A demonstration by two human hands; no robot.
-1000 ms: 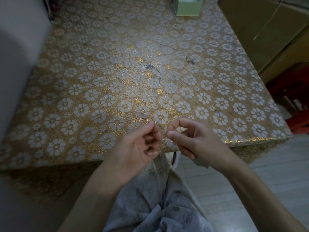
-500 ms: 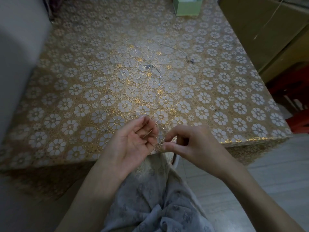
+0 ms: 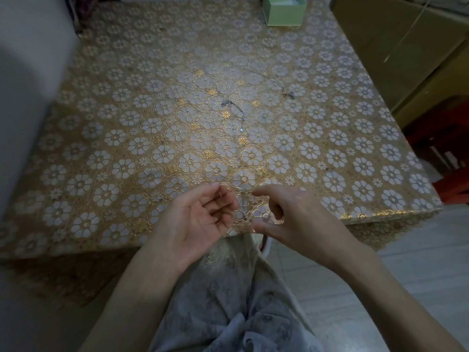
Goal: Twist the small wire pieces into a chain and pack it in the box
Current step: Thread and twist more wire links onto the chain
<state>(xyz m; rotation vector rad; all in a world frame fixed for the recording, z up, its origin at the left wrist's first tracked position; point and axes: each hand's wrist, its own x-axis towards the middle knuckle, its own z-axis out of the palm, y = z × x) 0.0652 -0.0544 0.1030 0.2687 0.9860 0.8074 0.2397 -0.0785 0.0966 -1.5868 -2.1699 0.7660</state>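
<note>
My left hand [image 3: 203,219] lies palm up over the table's near edge, fingers loosely curled, with a tiny wire piece [image 3: 221,195] resting on the fingertips. My right hand [image 3: 291,217] hovers beside it, index finger and thumb spread apart and the other fingers curled; I see nothing held in it. A very thin wire [image 3: 243,208] shows faintly between the two hands. Mid-table lies a short chain piece [image 3: 234,110] with small beads, and farther right a second thin wire piece [image 3: 288,93]. The green box [image 3: 283,11] stands open at the far edge.
The table [image 3: 127,138] wears a gold cloth with white flowers. A grey wall [image 3: 25,85] borders it on the left. An olive cabinet [image 3: 396,52] and red stools [image 3: 451,184] stand to the right. My lap in grey fabric [image 3: 228,301] is below.
The hands have drawn apart. My left hand has turned palm up and opened. My right thumb and index finger, pinched together before, have spread.
</note>
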